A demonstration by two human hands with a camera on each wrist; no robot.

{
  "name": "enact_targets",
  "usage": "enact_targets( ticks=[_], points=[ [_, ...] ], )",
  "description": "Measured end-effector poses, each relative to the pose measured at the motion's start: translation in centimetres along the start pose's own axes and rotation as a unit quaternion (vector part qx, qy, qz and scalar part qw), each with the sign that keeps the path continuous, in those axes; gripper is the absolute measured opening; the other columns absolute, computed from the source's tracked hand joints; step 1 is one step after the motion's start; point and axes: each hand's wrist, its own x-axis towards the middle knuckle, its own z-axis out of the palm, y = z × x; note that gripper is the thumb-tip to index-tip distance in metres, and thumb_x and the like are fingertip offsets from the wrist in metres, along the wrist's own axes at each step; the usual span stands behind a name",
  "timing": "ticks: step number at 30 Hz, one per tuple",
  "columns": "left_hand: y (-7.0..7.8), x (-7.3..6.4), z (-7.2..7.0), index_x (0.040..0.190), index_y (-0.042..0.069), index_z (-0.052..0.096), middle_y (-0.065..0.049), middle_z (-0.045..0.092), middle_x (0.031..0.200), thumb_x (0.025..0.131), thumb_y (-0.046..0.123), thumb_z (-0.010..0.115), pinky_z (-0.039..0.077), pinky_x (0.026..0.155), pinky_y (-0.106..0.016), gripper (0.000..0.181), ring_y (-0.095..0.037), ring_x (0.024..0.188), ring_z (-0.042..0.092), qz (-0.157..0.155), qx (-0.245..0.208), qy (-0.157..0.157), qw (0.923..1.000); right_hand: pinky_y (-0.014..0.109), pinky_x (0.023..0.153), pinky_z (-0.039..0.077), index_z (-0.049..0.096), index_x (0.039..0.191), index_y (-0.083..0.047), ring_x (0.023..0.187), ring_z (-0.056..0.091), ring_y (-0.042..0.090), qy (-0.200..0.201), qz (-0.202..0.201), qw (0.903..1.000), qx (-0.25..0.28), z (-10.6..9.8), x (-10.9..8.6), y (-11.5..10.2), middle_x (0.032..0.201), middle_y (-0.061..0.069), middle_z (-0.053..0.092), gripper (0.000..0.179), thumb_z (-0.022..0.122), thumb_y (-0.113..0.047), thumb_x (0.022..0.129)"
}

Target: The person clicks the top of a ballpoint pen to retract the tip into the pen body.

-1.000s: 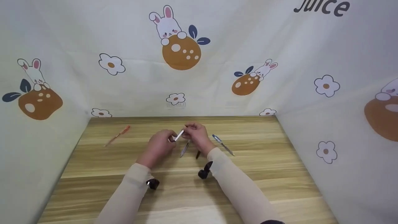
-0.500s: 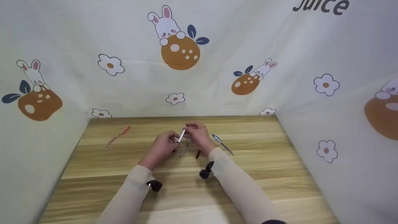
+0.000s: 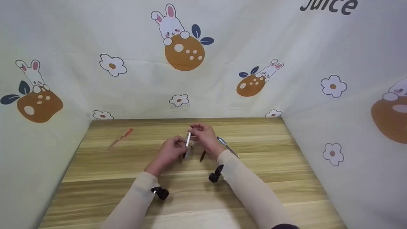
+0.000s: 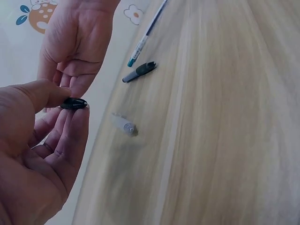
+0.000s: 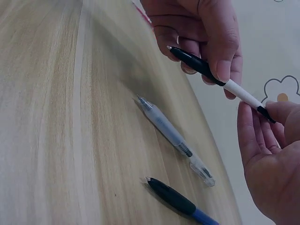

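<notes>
Slim black-and-white plastic pen (image 5: 241, 94): we see the left hand (image 5: 204, 33) pinch its black grip, the right hand (image 5: 276, 171) its other end.
Clear plastic pen (image 5: 166, 128): near the wood-grain tabletop's (image 5: 56, 122) edge.
Black-and-blue pen (image 5: 172, 196): beside it.

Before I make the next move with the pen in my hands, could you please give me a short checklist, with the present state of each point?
1. Left hand grips the black-and-white pen by its black section: ok.
2. Right hand pinches the opposite end: ok.
3. Writing tip not covered by fingers: ok.
4. Area near the hands free of other pens: not ok, the clear pen and the dark pen lie on the table close by.
5. Orange pen well apart from both hands: ok.
6. Firmness of both grips: cannot tell.
</notes>
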Motion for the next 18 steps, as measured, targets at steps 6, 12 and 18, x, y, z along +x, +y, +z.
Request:
enact_targets(
  ticks=[6, 12, 18],
  points=[
    [-0.5, -0.2, 0.7, 0.114, -0.005, 0.069, -0.009, 0.069, 0.095, 0.095, -0.006, 0.073, 0.053, 0.066, -0.027, 0.019, -0.016, 0.075, 0.062, -0.002, -0.029, -0.003, 0.9996, 0.053, 0.100, 0.062, 0.074, 0.129, 0.000, 0.101, 0.078, 0.026, -0.014, -0.005, 0.9994, -0.031, -0.3, -0.4, -0.6, 0.111, 0.012, 0.078, 0.025, 0.076, -0.005, 0.104],
    [-0.6, -0.4, 1.4, 0.116, -0.003, 0.066, -0.013, 0.070, 0.102, 0.098, -0.003, 0.074, 0.058, 0.074, -0.034, 0.020, -0.017, 0.085, 0.066, -0.007, -0.073, -0.016, 0.9972, 0.057, 0.100, 0.061, 0.075, 0.128, -0.003, 0.098, 0.078, 0.025, -0.029, -0.015, 0.9979, -0.056, -0.8, -0.9, -1.4, 0.110, 0.010, 0.078, 0.025, 0.077, -0.006, 0.103],
    [-0.7, -0.4, 2.0, 0.115, -0.001, 0.065, -0.011, 0.069, 0.105, 0.098, 0.000, 0.076, 0.060, 0.079, -0.036, 0.021, -0.019, 0.091, 0.067, -0.005, -0.106, -0.032, 0.9938, 0.041, 0.088, 0.066, 0.074, 0.127, 0.001, 0.104, 0.076, 0.030, -0.052, -0.048, 0.9968, -0.039, -1.3, -1.6, -2.0, 0.112, 0.013, 0.077, 0.024, 0.075, 0.001, 0.102]
  ],
)
